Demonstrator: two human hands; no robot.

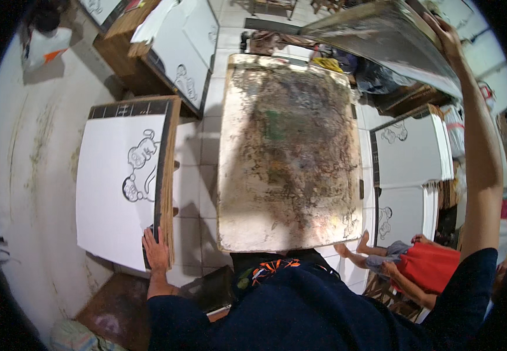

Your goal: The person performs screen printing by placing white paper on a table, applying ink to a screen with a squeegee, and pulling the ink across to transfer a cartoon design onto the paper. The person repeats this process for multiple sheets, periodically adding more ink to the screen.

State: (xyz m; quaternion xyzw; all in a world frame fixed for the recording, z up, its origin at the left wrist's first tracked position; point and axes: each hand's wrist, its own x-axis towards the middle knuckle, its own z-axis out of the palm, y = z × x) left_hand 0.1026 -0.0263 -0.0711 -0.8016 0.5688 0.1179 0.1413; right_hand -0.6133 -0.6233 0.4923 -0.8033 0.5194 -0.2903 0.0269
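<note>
My left hand (156, 251) lies with its fingers stretched along the near right corner of a printed white sheet (104, 187), on top of a stack at the left. Black line drawings of cartoon animals and a dark border show on that sheet. High at the far right, my right hand (442, 34) is closed on the edge of a screen-printing frame (376, 41), which stands tilted up. In front of me is a stained printing table (294, 175), its pale top blotched dark with ink.
More printed sheets lie stacked at the far left (180, 52) and on the right (411, 152). Beyond the table are a yellow cloth (327, 64) and a dark plastic bag (382, 79). Close by on the right, a person in a red top (426, 266) sits with bare feet near the table.
</note>
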